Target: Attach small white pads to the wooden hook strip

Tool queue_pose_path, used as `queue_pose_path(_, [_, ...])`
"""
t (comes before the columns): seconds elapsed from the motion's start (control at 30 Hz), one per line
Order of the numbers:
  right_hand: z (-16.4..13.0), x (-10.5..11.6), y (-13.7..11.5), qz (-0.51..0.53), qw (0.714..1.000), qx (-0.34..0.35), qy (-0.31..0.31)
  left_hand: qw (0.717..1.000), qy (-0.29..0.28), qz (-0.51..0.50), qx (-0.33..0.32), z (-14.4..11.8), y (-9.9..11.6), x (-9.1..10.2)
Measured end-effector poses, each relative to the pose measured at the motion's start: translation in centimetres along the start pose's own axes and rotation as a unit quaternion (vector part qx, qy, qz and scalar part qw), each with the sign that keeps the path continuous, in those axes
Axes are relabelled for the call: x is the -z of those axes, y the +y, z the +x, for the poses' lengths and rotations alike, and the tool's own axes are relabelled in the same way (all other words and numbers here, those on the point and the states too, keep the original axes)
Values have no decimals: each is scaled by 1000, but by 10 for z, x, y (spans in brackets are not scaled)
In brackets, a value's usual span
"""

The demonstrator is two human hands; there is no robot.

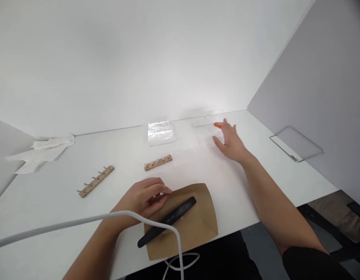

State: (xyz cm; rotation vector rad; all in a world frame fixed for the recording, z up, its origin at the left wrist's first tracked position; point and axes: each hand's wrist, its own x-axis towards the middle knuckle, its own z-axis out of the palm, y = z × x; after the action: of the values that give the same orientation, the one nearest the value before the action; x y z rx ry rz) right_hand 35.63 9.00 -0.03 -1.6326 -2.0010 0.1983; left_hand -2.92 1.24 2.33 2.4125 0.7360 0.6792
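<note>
My left hand [149,196] rests at the upper edge of a brown sheet [197,227], fingertips pinched together; whether they grip the edge or something small is hidden. A dark nail file [166,221] lies diagonally across the sheet. Farther back, my right hand [230,142] reaches out with thumb and fingers apart. A small orange object [218,125] shows beside its fingertips, close to a clear plastic piece [206,134]. Between the hands, a wooden strip [158,162] carries small pale pieces on its pegs. To its right lies a sheet of tiny clear tabs [182,156].
Another wooden strip [95,182] with metal clips lies at left. Behind are a shiny clear packet [160,132] and white tissues [46,151]. A wire frame [296,146] stands at right. A white cable [121,213] arches across the front.
</note>
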Motion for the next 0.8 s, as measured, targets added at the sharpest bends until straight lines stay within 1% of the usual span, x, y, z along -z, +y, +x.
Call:
queue_pose_path(0.07, [-2, -13, -17, 25, 997, 57, -50, 1000, 4, 23, 7, 0, -3, -1])
queue_pose_path(0.17, [-5, -29, -34, 64, 985, 110, -120, 997, 6, 66, 25, -1, -10, -4])
queue_pose_path(0.23, [-7, -36, -39, 73, 978, 129, -145, 995, 13, 93, 41, -2, -15, -6])
queue_pose_path(0.3, [-7, -40, -42, 75, 974, 139, -160, 991, 31, 114, 55, -2, -19, -8])
queue_pose_path(0.37, [-7, -42, -43, 73, 973, 146, -161, 988, 56, 127, 69, -3, -22, -10])
queue_pose_path(0.43, [-7, -42, -42, 66, 976, 147, -148, 985, 75, 131, 85, -3, -24, -11])
queue_pose_path(0.57, [-7, -42, -40, 53, 979, 139, -138, 984, 82, 118, 102, -4, -26, -11])
queue_pose_path(0.7, [-6, -42, -41, 55, 979, 143, -135, 988, 88, 92, 84, -4, -22, -10])
queue_pose_path(0.8, [-8, -39, -46, 86, 978, 148, -120, 993, 94, 47, 59, -2, -15, -9])
